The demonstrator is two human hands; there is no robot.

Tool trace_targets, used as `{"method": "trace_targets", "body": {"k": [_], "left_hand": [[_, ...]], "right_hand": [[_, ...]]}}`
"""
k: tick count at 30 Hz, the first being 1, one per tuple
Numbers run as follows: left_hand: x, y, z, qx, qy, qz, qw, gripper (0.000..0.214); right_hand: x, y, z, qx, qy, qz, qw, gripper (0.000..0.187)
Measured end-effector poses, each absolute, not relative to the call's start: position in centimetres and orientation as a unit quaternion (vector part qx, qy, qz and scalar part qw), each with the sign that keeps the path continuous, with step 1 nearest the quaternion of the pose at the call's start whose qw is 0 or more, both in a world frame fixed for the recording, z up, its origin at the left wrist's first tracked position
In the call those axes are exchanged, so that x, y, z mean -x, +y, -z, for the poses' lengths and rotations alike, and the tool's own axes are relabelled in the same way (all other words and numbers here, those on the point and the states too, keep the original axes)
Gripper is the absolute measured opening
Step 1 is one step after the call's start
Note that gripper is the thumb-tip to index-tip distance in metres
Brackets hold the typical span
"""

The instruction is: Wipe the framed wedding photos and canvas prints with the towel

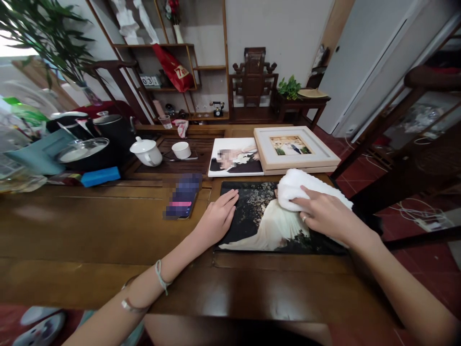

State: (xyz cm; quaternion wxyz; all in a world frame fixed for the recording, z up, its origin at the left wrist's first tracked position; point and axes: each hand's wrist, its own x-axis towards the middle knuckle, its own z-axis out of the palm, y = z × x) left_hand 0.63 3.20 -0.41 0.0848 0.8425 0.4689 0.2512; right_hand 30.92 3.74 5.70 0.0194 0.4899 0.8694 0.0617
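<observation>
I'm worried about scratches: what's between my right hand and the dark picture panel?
A white cloth, under your right hand and on the panel, in the head view.

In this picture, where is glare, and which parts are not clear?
Head view: pale glare on the table, toward its near edge; head view: stretched, smeared far-left edge; head view: pixelation over the phone and part of one print, while the left hand and right hand look fairly sharp.
</observation>
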Motion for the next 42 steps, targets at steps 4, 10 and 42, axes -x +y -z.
{"method": "trace_targets", "body": {"k": [4, 10, 42], "left_hand": [[-0.6, 3.2, 0.4, -0.843, 0.470, -0.247, 0.085, 0.039], [-0.5, 3.3, 0.3, -0.845, 0.472, -0.233, 0.091, 0.040], [-0.7, 3.1, 0.2, -0.843, 0.472, -0.246, 0.083, 0.039]], "right_hand": [[-27.9, 1.2, -5.8, -0.370, 0.923, -0.093, 0.043, 0.034], [-25.2, -0.9, -4.5, -0.165, 0.984, 0.006, -0.062, 0.022], [-31.4, 5.2, -3.5, -0.467, 0.877, -0.071, -0.090, 0.041]]}}
